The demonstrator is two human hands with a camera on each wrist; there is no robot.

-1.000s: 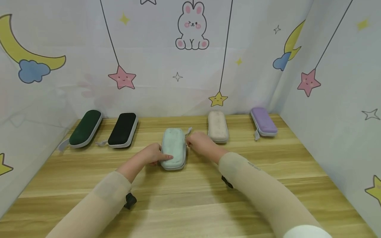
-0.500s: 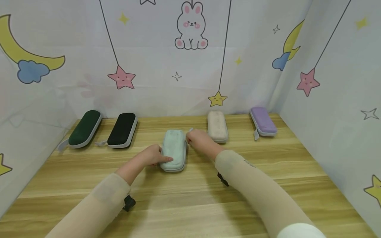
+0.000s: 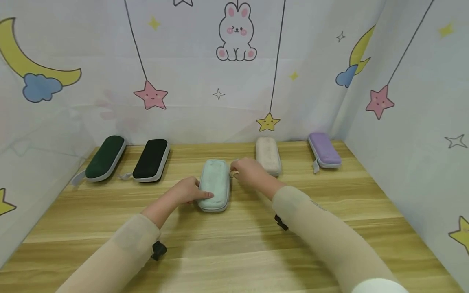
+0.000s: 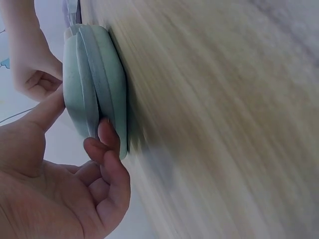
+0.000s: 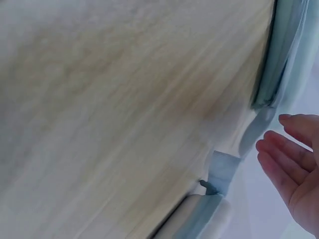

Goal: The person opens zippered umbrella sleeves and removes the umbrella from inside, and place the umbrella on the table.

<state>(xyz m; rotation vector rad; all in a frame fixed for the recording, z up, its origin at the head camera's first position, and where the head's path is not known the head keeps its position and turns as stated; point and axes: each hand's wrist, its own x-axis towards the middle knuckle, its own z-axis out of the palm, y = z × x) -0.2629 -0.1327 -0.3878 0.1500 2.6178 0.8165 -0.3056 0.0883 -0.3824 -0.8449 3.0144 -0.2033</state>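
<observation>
A mint-green zip case point(image 3: 214, 181) lies flat on the table between my hands. My left hand point(image 3: 187, 190) grips its left side, thumb on the lid and fingers curled at the zipper seam. In the left wrist view a dark gap shows along the seam of the case point(image 4: 75, 89) beside the fingertips. My right hand point(image 3: 249, 173) is at the far right corner of the case. Seen from the right wrist, its fingers point(image 5: 284, 154) are loosely bent, apart from the thumb, with nothing between them. The case's grey strap point(image 5: 258, 130) is close to the fingertips.
A beige case point(image 3: 268, 156) lies just behind my right hand, and a purple case point(image 3: 324, 150) farther right. Toward the back left lie a black case point(image 3: 151, 160) and a dark green case point(image 3: 106, 158). Printed cloth walls point(image 3: 190, 73) border the wooden table point(image 3: 227, 252).
The mint case has shifted slightly toward me since a second ago. My right hand's fingers, bunched at the case's corner before, have loosened and moved slightly right. The left hand keeps its grip.
</observation>
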